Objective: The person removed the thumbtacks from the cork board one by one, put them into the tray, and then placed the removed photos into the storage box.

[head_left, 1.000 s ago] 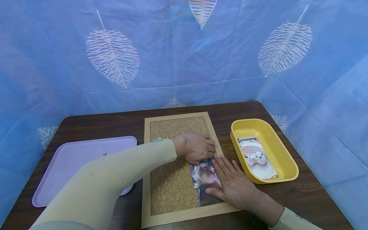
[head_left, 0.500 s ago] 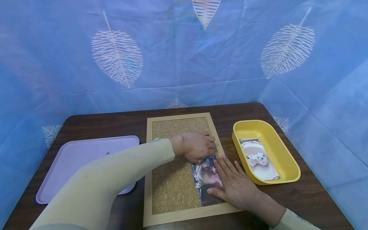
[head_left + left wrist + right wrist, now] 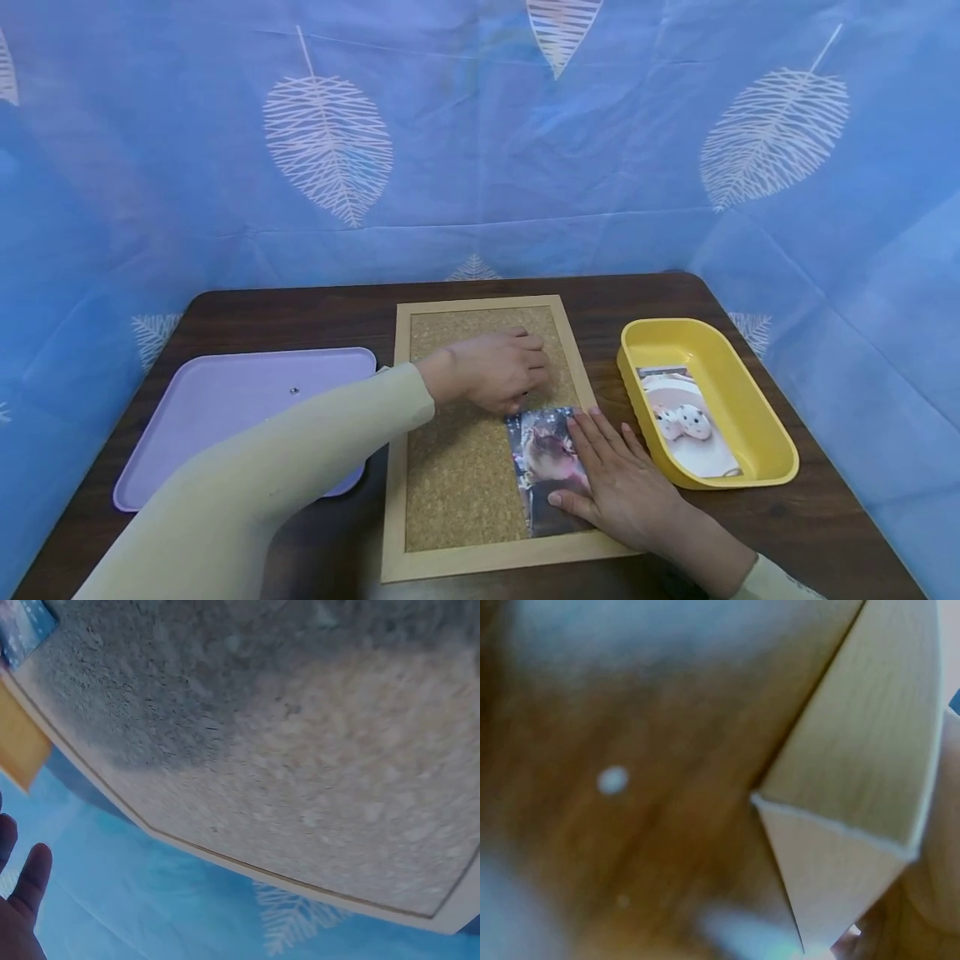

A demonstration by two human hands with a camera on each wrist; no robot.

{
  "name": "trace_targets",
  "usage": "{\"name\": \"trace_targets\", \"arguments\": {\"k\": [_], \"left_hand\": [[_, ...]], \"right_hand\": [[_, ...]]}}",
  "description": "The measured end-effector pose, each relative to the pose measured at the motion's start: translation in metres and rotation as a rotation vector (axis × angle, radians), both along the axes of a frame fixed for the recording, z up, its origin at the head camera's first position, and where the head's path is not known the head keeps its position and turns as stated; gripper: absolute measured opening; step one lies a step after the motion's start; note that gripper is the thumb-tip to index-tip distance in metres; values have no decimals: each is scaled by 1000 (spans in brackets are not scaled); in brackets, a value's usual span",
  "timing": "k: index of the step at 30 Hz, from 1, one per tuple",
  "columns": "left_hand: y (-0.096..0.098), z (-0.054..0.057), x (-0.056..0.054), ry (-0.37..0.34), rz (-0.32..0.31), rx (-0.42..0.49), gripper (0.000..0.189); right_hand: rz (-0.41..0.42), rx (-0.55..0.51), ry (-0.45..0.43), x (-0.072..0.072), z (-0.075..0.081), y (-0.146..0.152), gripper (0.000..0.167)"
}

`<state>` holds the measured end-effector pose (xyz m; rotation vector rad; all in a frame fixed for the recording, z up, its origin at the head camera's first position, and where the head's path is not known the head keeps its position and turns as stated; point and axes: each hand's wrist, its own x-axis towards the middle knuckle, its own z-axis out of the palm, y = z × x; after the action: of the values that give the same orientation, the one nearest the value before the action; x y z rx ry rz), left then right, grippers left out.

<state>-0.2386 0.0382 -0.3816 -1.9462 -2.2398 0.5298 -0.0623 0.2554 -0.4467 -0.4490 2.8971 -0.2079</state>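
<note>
A photo print [image 3: 547, 458] of a furry animal, with dark and pink tones, lies at the lower right of the wood-framed cork board [image 3: 457, 500]. My right hand [image 3: 622, 483] rests flat over the photo's right side and the frame, fingers straight. Just above the photo's top left corner is my left hand [image 3: 495, 367], its fingers loosely bent. Nothing can be made out in its fingers; their undersides are hidden in the head view. In the left wrist view, two fingers [image 3: 30, 881] show apart, with the photo's blue corner [image 3: 26, 630] at the upper left.
A yellow bin [image 3: 720, 392] on the right holds another photo [image 3: 690, 425] with white figures. To the left lies a lilac tray [image 3: 225, 392], with a small shiny metal piece [image 3: 294, 390] on it. All stand on a dark wooden table [image 3: 330, 317] before a blue cloth.
My left hand has drawn back up and left from the photo's top edge, baring its corner. My right hand stays on the photo. The head view has shifted slightly.
</note>
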Motion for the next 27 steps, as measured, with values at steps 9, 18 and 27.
{"name": "trace_targets", "arguments": {"k": [9, 18, 27], "left_hand": [[-40, -1, 1, -28, 98, 149, 18], [-99, 4, 3, -89, 189, 340, 6], [-172, 10, 6, -114, 311, 512, 9]], "right_hand": [[-14, -5, 5, 0, 0, -2, 108], [-5, -25, 17, 1, 1, -4, 107], [-8, -24, 20, 1, 0, -5, 107]]}}
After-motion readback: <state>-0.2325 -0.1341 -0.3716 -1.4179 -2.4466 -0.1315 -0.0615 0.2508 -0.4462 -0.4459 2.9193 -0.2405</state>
